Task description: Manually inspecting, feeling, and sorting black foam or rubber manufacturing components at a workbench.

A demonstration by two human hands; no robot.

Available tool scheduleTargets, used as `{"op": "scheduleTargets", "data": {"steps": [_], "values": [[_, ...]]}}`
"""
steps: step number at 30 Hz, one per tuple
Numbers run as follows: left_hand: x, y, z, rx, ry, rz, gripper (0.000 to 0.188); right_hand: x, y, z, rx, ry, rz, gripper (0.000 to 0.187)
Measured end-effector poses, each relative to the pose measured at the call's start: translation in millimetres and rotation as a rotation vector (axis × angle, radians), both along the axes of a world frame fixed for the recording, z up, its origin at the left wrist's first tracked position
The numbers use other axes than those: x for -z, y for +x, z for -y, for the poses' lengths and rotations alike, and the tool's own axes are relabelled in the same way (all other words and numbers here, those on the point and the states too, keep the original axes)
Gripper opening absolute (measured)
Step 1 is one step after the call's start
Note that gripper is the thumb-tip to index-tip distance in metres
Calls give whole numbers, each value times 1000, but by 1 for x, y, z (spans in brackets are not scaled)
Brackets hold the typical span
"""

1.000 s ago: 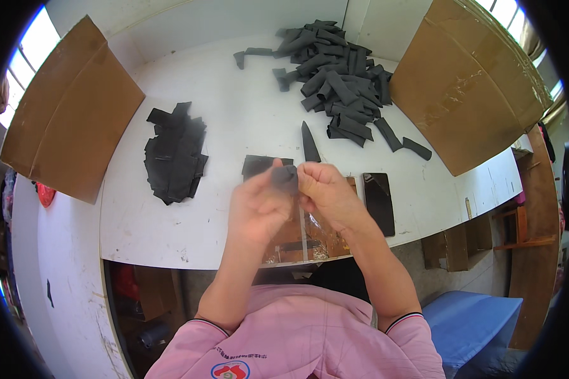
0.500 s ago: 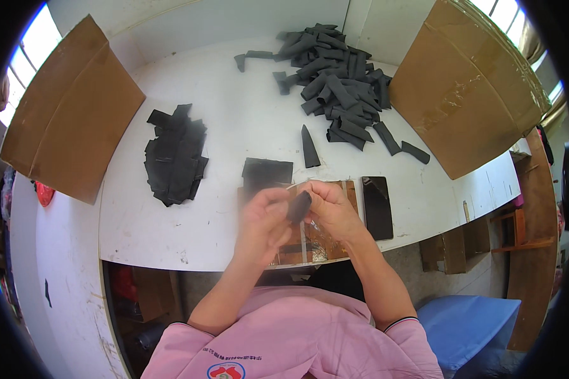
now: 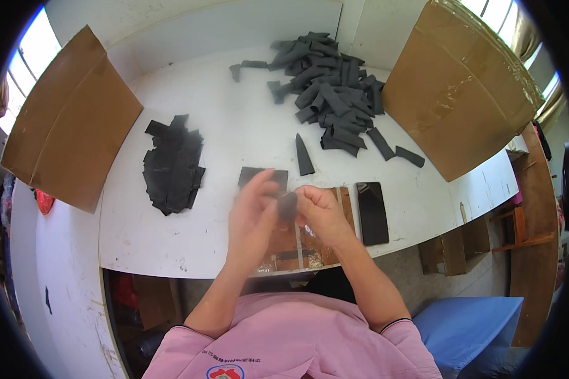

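My right hand (image 3: 322, 213) pinches a small black fabric-like piece (image 3: 287, 206) between thumb and fingers, above the taped brown cardboard (image 3: 284, 243) at the table's front edge. Close on its left is my left hand (image 3: 251, 215), blurred, its fingers stretched up and apart. The left thumb lies beside the piece; whether it touches cannot be made out. Behind the hands, a flat black piece (image 3: 263, 175) lies partly covered by the left fingers. A narrow pointed black piece (image 3: 304, 156) rests farther back on the white table (image 3: 234, 126).
A heap of dark grey tube-like pieces (image 3: 338, 95) sits at the back right. Flat black pieces (image 3: 172, 167) are stacked on the left. A black phone (image 3: 372, 213) lies right of the cardboard. Cardboard panels stand at the left (image 3: 73, 120) and right (image 3: 458, 88).
My left hand has loosened, its fingers rising and spreading away from the black piece. Both hands and the piece have shifted slightly left. The view has tilted a little.
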State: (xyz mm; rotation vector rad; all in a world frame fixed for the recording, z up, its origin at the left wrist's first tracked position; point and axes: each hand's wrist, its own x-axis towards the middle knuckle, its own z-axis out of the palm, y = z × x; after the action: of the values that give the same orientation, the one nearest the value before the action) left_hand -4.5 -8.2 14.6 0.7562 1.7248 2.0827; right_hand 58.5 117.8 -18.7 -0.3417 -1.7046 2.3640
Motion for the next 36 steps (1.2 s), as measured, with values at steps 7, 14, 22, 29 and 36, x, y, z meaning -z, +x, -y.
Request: {"op": "scheduleTargets", "data": {"steps": [7, 14, 22, 29, 36], "values": [[1, -11, 7, 143, -10, -366, 15, -37, 15, -1, 218, 583, -272, 19], [-2, -2, 3, -7, 329, -49, 7, -65, 11, 1, 110, 1495, -139, 26], [16, -4, -3, 74, 164, -96, 8, -9, 15, 3, 162, 1313, -118, 26], [24, -2, 6, 62, 110, 184, 7, -3, 10, 6, 173, 1321, -166, 26], [2, 0, -5, 273, 263, 123, 14, -11, 14, 9, 198, 1233, -150, 19]]}}
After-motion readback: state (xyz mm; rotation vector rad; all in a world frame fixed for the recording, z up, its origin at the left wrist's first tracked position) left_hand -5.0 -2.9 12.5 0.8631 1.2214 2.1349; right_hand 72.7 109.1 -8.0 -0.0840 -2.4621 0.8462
